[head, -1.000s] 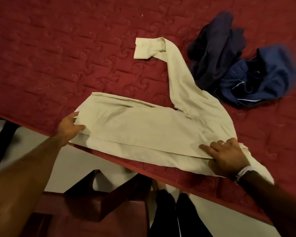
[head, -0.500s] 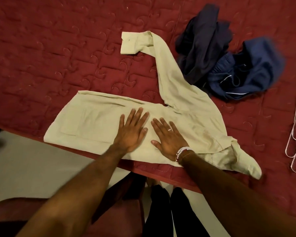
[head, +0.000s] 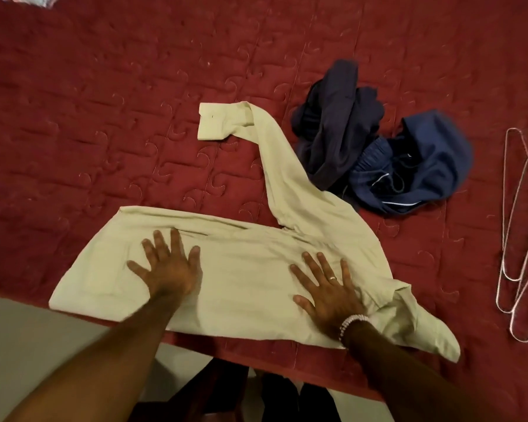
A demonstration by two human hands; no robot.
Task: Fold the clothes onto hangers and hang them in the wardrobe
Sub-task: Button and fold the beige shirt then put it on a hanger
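Beige long-sleeved shirt lies folded lengthwise at the near edge of the red quilted bedspread, one sleeve trailing away; my left hand and right hand press flat on it, fingers spread, gripping nothing; I judge folding half done; wire hangers lie unused, navy garments wait heaped.

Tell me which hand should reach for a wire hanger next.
Right, probably. The wire hangers lie on the bedspread beyond the right hand, while the left hand presses flat on the beige shirt at its far end from them.
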